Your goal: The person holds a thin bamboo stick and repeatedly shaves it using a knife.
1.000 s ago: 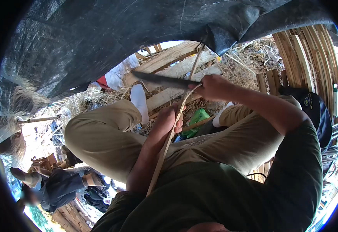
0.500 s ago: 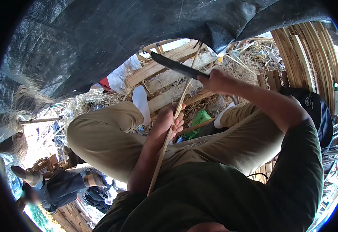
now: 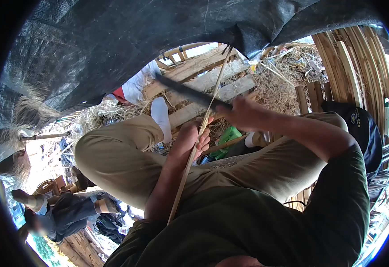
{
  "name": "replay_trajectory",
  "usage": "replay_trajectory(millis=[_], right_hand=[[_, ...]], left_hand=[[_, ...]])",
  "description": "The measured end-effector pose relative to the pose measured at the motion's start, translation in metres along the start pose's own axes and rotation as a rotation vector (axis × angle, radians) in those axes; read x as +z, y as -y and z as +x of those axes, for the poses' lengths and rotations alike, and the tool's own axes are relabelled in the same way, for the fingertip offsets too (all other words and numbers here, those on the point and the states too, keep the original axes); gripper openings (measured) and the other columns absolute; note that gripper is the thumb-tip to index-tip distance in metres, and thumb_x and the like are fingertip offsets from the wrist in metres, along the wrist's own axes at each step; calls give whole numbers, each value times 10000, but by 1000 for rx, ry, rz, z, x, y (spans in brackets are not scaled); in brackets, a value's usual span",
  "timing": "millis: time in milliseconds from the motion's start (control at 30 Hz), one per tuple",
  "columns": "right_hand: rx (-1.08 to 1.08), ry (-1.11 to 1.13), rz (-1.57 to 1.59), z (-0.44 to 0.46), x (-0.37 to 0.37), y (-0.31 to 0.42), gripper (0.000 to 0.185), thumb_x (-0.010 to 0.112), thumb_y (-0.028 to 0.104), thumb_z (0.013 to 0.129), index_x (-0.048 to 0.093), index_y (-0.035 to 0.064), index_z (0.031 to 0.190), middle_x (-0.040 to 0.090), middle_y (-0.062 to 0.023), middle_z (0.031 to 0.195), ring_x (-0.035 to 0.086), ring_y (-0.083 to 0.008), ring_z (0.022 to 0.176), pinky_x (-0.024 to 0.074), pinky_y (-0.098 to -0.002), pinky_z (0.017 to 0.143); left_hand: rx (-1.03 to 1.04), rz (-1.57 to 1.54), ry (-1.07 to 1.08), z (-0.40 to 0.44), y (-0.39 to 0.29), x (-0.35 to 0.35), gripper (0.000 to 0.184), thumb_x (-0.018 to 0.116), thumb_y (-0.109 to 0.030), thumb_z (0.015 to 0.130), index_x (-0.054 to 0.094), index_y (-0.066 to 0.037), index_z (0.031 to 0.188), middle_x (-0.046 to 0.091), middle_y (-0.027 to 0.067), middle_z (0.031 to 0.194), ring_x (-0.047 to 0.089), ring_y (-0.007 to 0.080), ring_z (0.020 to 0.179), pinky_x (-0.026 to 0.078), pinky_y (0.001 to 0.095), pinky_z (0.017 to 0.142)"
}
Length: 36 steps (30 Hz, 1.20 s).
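Clasping in the left hand (image 3: 189,135) the slender strip (image 3: 185,178), slanting up from the lap (image 3: 212,177), and in the right hand (image 3: 244,112) a knife (image 3: 192,94). Perhaps touching with the blade (image 3: 174,85), too blurred to tell. Could slip into the left hand through overreach or a twisting strip.
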State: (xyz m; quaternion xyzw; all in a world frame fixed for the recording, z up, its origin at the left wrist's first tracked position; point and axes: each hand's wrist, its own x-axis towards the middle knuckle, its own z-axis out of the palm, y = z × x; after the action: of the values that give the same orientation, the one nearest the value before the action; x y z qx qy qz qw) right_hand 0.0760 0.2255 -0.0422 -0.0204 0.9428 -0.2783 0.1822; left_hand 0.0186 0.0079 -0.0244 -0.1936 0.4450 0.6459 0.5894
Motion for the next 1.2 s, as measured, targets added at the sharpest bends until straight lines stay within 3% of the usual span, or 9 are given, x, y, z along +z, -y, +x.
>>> replay_trajectory(millis=[100,233,400,500,600,800,1000,1133,1200], right_hand=[[236,204,354,-9,-26,38,660,550,516,954,600,-141,922,660,-199,673,622,-292,475,531,-421,557],[390,251,376,-2,-27,41,767,547,697,868,641,-27,632,592,-127,545,641,-239,501,514,-403,471],[563,291,468,1,-21,42,822,508,770,850,660,-21,690,554,-84,552,567,-200,444,434,-357,395],[628,429,697,3,-19,35,781,481,759,874,626,9,714,486,-41,549,436,-160,392,345,-322,361],[621,572,940,3,-9,26,685,479,738,901,423,111,631,355,19,514,297,-85,373,227,-247,341],[626,788,1144,3,-6,20,673,414,749,920,408,142,629,305,45,494,258,-68,377,207,-234,353],[421,1090,1389,-7,-14,36,672,329,745,940,368,158,614,289,63,505,271,-59,395,233,-257,375],[207,642,1028,-7,-56,35,676,397,746,925,354,151,608,307,47,504,289,-75,406,268,-287,378],[270,411,821,-3,-73,18,707,439,758,902,432,117,606,415,28,494,387,-92,394,334,-286,376]], left_hand=[[10,13,17,0,3,-2,197,348,-151,1025,514,-46,1011,383,-40,540,320,50,371,253,227,361],[47,51,-28,10,7,-1,246,371,-204,1032,506,-62,882,394,-29,533,324,53,366,234,227,355],[42,176,-37,11,13,0,267,399,-245,1034,511,-62,875,393,-23,523,315,66,355,223,237,350],[62,180,-61,9,14,3,273,398,-255,1035,537,-47,926,384,-24,516,307,68,352,224,240,350],[51,206,-49,7,13,1,287,383,-258,1038,555,-31,995,379,-23,510,304,70,352,223,243,350],[15,162,-4,7,14,-4,311,341,-260,1042,545,-26,1020,368,-20,506,301,77,354,228,243,351],[24,152,0,13,16,-12,296,342,-253,1040,536,-31,1008,378,-19,525,307,78,361,247,243,352],[8,83,3,16,15,-8,303,361,-222,1033,514,-11,1186,375,-20,528,311,75,362,256,235,352],[-13,68,20,17,13,-9,342,365,-206,1028,476,-4,1281,372,-22,527,314,73,362,261,231,351]])
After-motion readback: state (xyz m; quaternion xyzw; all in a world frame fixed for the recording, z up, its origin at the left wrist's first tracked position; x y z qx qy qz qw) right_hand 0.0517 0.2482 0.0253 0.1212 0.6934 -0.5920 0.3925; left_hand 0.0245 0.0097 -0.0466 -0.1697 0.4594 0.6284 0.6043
